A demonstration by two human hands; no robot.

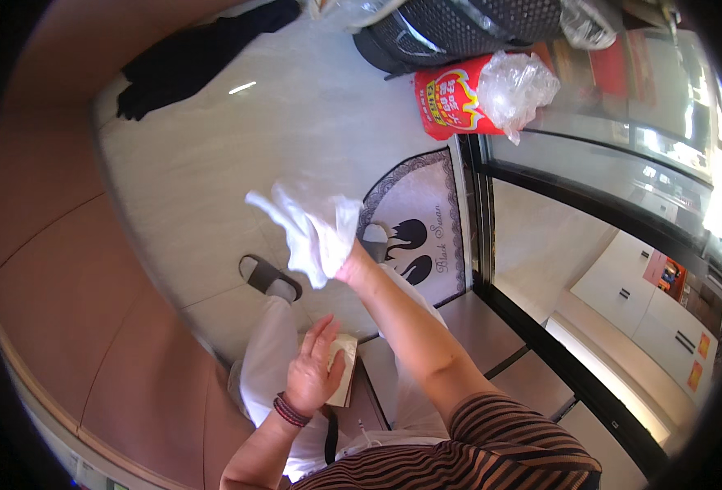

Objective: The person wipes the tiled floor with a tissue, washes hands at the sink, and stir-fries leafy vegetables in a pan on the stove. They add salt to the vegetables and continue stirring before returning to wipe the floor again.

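A white cloth (318,236) hangs in loose folds from my right hand (350,264), over the tiled floor in front of me. The folds hide most of that hand's fingers, and the cloth's edges look blurred. My left hand (316,375) holds nothing, with its thumb spread from its fingers, above my lap. A dark braided bracelet (291,410) circles the left wrist. Behind the left hand, partly covered by it, lies a flat cream-coloured thing (345,376) resembling a book or pad.
Brown panelling (48,202) curves along the left; a black-framed glass door (581,159) stands at the right. A half-round swan-patterned mat (428,184) lies before it. Beyond are a red plastic bag (449,101), a black woven container (459,27) and a black garment (195,58).
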